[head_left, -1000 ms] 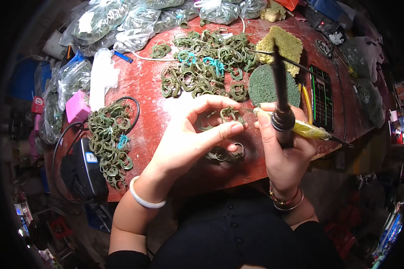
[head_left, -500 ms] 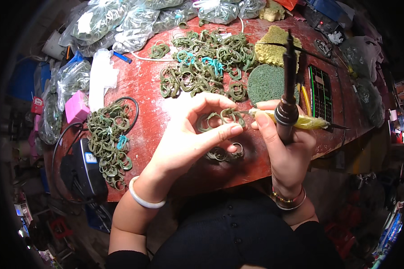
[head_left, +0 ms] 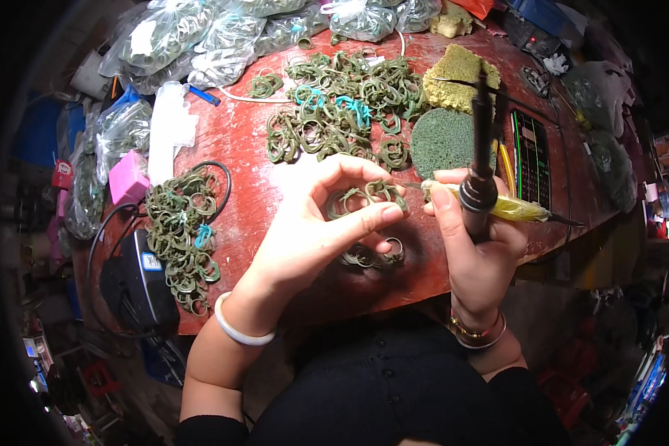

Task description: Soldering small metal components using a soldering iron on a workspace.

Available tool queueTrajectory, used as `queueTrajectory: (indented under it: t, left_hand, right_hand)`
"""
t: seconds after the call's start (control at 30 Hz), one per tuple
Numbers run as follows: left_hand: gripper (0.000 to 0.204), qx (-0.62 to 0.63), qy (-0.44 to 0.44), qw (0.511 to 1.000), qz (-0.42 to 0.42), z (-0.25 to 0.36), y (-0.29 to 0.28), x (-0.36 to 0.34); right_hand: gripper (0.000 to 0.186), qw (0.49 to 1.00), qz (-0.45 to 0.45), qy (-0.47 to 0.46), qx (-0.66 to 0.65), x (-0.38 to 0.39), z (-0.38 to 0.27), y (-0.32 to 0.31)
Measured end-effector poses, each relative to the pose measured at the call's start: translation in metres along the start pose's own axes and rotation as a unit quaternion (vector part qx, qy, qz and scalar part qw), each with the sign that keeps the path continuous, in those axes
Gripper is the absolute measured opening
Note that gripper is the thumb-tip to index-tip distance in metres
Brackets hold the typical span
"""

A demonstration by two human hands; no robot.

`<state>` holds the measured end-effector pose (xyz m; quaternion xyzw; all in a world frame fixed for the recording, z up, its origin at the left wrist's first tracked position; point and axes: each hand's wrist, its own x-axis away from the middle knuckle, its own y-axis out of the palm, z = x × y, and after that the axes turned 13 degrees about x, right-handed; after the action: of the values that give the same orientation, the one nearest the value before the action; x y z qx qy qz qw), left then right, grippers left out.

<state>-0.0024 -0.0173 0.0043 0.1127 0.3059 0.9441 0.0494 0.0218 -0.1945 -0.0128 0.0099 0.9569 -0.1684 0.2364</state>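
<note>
In my left hand (head_left: pixel 312 215), bent fingers and thumb hold a small bunch of dull green rings (head_left: pixel 388 192). My right hand (head_left: pixel 479 245) is closed round a thin pointed tool with a yellow-wrapped handle (head_left: pixel 516 209). Its fine tip points left, close to the bunch; whether they touch I cannot tell. A dark rod-shaped tool like a soldering iron (head_left: pixel 482 126) stands up at the same hand, hiding some fingers; how it is held is unclear. Below my left fingers, more green rings (head_left: pixel 360 256) lie on the red table (head_left: pixel 238 171).
A large heap of green rings (head_left: pixel 323 130) with blue pieces lies ahead, a smaller heap (head_left: pixel 182 245) at left. A round green pad (head_left: pixel 442 141), yellow sponge (head_left: pixel 453 85) and dark phone-like device (head_left: pixel 531 160) lie right. Filled plastic bags (head_left: pixel 223 44) line the back.
My right hand, with the yellow-handled tool and the dark rod, has shifted slightly right, drawing the fine tip back from the bunch. My left hand stays almost still.
</note>
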Motion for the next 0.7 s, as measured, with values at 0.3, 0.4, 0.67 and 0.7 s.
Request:
queueTrajectory:
  t: [0.3,0.4,0.67,0.7]
  left_hand:
    - [0.035,0.041,-0.018,0.999,-0.012,0.002,-0.007,-0.002]
    - [0.034,0.026,-0.02,0.999,0.002,0.002,-0.005,-0.002]
    - [0.027,0.001,0.013,1.0,-0.016,-0.006,-0.01,-0.003]
    - [0.026,0.007,0.018,1.0,-0.016,-0.005,-0.009,-0.003]
  right_hand:
    - [0.007,0.999,0.038,0.009,0.026,-0.004,-0.005,-0.004]
    - [0.009,0.999,0.026,0.02,0.009,-0.005,-0.006,-0.005]
    - [0.023,0.995,-0.035,0.076,-0.057,-0.001,-0.011,-0.014]
    - [0.027,0.998,-0.034,0.054,-0.021,-0.004,-0.006,-0.019]
